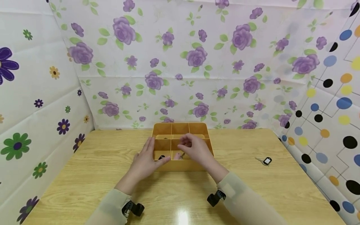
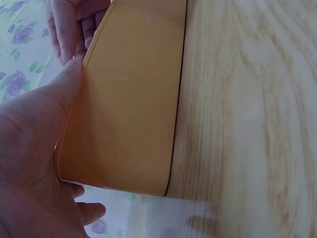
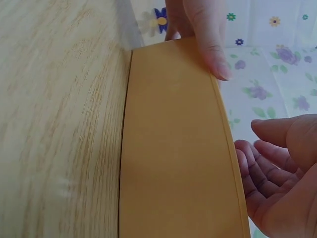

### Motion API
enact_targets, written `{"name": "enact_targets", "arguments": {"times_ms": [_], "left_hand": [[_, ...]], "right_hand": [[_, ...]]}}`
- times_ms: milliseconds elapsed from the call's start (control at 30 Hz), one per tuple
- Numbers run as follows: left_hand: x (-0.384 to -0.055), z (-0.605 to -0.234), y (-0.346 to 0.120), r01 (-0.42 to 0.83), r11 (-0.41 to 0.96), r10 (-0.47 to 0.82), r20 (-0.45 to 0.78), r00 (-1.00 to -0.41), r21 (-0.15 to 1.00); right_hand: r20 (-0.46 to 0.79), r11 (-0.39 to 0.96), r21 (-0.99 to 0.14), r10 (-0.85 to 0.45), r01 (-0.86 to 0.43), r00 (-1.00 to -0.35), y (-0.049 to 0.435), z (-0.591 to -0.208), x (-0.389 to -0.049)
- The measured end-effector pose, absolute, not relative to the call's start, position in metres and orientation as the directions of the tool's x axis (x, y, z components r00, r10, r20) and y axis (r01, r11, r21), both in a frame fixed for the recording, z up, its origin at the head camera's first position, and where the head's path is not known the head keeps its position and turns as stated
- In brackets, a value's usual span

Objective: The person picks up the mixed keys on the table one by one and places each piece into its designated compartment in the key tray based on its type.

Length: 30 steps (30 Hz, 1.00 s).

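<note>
A yellow-orange box (image 1: 182, 165) with several compartments stands on the table. My left hand (image 1: 144, 161) rests at its front left corner, the fingers straight along the left side and the thumb over the front rim. Above the front middle compartment hovers my right hand (image 1: 195, 149), its fingers loosely bent. In the right wrist view its thumb and fingers are apart, with nothing seen between them. Below it lie a pink object (image 1: 177, 156) and a small dark, thin piece (image 1: 182, 155), partly hidden. The front left compartment holds a black object (image 1: 161, 157), its kind unclear.
On the wooden table (image 1: 239, 193), to the right of the box, lies a key with a black and white fob (image 1: 267, 161). A flowered cloth (image 1: 180, 103) hangs just behind the box. Patterned cloths stand at both sides.
</note>
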<state>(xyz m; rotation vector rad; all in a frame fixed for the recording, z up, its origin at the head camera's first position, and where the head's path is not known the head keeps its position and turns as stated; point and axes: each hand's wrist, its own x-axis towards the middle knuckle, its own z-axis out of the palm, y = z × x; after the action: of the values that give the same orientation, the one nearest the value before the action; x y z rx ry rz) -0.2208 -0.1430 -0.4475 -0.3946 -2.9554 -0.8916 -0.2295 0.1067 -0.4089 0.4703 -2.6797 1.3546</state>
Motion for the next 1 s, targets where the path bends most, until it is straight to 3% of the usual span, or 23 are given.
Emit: {"name": "enact_targets", "arguments": {"times_ms": [1000], "left_hand": [[-0.219, -0.447, -0.143, 0.240, 0.805, 0.229, 0.089, -0.969, 0.542]], "right_hand": [[0.252, 0.604, -0.754, -0.099, -0.259, -0.963, 0.185, -0.411, -0.214]]}}
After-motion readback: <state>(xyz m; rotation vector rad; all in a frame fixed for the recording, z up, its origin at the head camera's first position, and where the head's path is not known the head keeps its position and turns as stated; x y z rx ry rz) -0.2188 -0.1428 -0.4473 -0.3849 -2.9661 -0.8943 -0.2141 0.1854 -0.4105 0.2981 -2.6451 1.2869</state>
